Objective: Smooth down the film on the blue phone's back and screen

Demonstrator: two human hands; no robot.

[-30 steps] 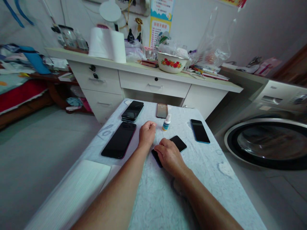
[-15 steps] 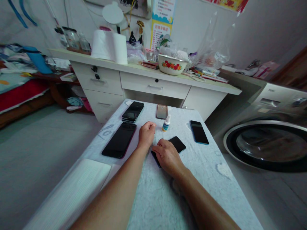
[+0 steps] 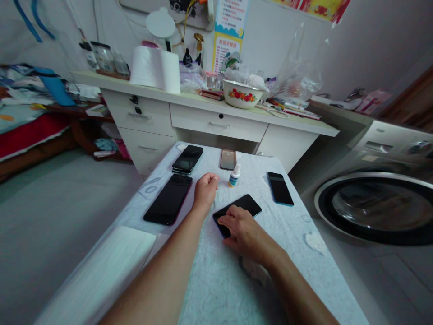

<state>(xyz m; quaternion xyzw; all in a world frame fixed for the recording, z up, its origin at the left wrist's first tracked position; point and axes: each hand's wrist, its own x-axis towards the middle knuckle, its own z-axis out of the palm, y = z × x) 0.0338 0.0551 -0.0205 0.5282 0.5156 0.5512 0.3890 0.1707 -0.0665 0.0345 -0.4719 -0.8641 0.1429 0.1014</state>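
Observation:
My left hand [image 3: 205, 189] rests closed on the table between a large black phone and a small spray bottle [image 3: 233, 176] with a white top and a blue and orange label. Whatever its curled fingers may hold is hidden. A black smartphone [image 3: 248, 205] lies at a slant, screen up. My right hand [image 3: 241, 230] is over its near left part, with bent fingers on the screen and the thumb low by the near edge. The large black phone [image 3: 168, 198] with a reddish edge lies left of my left hand.
A phone stack [image 3: 188, 158] lies at the far left, a brownish phone case [image 3: 228, 159] at the far edge, and a blue-edged phone [image 3: 280, 188] on the right. White paper [image 3: 101, 271] covers the near left. Beyond stand a desk [image 3: 216, 124] and washing machine [image 3: 389, 180].
My right hand has slid towards me and to the right over the smartphone, uncovering more of its screen. The smartphone and my left hand stay in place.

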